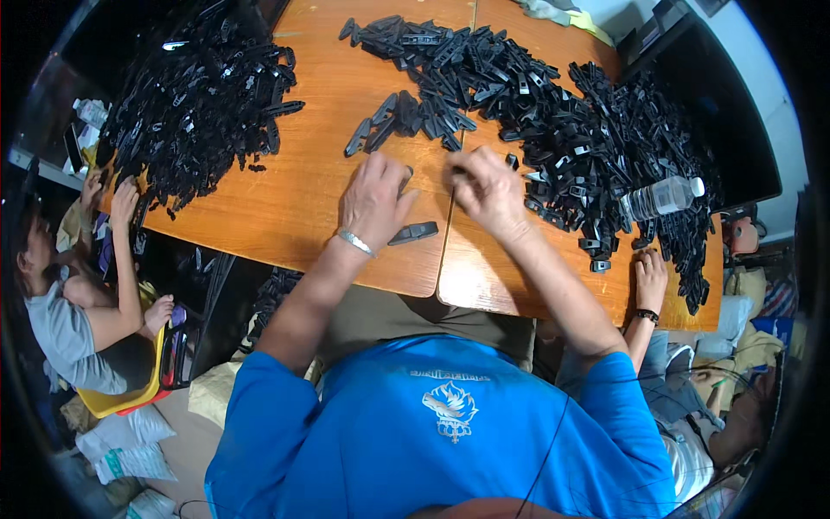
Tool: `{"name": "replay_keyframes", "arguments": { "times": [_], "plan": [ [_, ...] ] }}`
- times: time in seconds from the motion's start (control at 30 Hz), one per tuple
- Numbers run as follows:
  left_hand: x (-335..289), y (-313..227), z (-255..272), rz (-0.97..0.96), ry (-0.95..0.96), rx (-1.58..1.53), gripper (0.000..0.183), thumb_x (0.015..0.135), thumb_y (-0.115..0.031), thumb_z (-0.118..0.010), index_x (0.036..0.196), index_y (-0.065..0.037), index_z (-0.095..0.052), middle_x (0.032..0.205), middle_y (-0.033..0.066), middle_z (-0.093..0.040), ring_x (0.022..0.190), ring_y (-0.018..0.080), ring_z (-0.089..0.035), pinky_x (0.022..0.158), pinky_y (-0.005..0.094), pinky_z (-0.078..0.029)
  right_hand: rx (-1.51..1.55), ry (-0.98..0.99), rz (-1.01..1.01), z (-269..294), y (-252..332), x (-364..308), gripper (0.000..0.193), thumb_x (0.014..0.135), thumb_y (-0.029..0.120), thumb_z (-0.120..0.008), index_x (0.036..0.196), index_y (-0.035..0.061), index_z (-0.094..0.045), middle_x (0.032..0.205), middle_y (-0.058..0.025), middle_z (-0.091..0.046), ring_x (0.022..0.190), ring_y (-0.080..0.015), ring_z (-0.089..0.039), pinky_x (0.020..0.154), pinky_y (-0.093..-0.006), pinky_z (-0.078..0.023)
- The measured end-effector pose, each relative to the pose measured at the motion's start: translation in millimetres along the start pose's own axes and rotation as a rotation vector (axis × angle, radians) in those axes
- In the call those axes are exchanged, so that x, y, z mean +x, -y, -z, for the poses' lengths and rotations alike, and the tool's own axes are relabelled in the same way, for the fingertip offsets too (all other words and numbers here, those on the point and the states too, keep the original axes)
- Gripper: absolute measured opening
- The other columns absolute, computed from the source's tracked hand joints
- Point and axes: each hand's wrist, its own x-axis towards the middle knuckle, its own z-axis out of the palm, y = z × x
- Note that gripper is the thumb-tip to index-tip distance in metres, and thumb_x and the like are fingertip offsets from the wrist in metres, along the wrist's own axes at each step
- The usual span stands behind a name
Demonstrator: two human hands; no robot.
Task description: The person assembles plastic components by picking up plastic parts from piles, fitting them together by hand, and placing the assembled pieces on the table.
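My left hand (373, 201) is over the middle of the wooden table, fingers curled round a small black plastic piece that shows by the thumb. My right hand (491, 192) is a little apart from it, fingers pinched on a dark piece blurred by motion. A single long black plastic piece (413, 233) lies on the table below my left thumb. Beyond my hands is a loose group of similar black pieces (406, 114), joining a larger heap (484, 69) of them.
The heap runs down the right side, with a clear plastic bottle (661, 198) lying on it. Another black heap (203, 112) covers the table's left end. One person (82, 324) sits at left, hands at that heap. Another person's hand (650, 278) rests at the right edge.
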Motion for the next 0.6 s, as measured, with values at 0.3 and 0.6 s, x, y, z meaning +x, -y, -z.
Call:
{"name": "replay_keyframes", "arguments": {
  "times": [0.3,0.6],
  "plan": [
    [0,17,12,-0.007,0.225,-0.097,0.034,0.091,0.008,-0.069,0.121,-0.007,-0.072,0.122,0.0159,-0.063,0.118,0.0364,-0.065,0.096,0.0476,-0.056,0.000,0.144,-0.096,-10,5,-31,0.020,0.087,0.006,-0.080,0.104,0.0073,-0.070,0.098,-0.0146,-0.068,0.097,-0.0382,-0.071,0.080,-0.0494,-0.058],
    [-3,19,14,0.030,0.223,-0.136,0.035,0.081,0.001,-0.086,0.113,-0.006,-0.075,0.117,0.0122,-0.068,0.114,0.0333,-0.066,0.094,0.0446,-0.056,0.024,0.304,-0.249,0,20,-13,0.024,0.087,0.007,-0.081,0.110,0.0032,-0.074,0.105,-0.0179,-0.069,0.097,-0.0415,-0.072,0.083,-0.0503,-0.059]
  ]
}}
